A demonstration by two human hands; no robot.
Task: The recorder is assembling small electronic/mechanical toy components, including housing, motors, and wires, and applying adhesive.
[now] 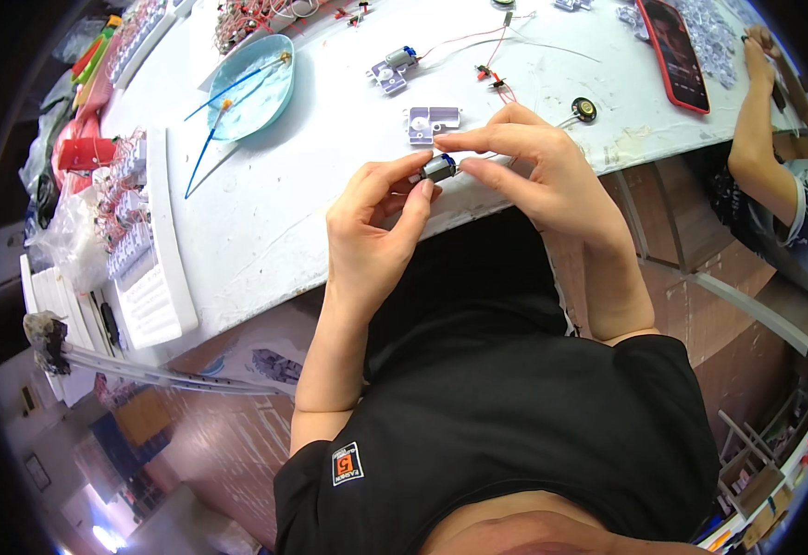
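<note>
Between the thumb and fingers of my left hand (381, 205) is a small silver motor (439, 167) with a blue end, held just above the table's front edge. My right hand (538, 166) reaches in from the other side. Its thumb is beside the motor's blue end and its index finger stretches past it, with a gap between the two; thin wires run close by. Just beyond the motor lies a pale lilac plastic housing (431, 123). Farther off, a similar housing (388, 78) sits joined to another motor (402, 57) with wires on it.
Two blue-handled brushes (208, 153) rest on a light blue dish (279, 92). A small round speaker (584, 110) and red-black wired parts (495, 81) lie beyond my right hand. A red-cased phone (672, 55) is at the right, near another person's arm (754, 129). White trays (171, 268) line the left.
</note>
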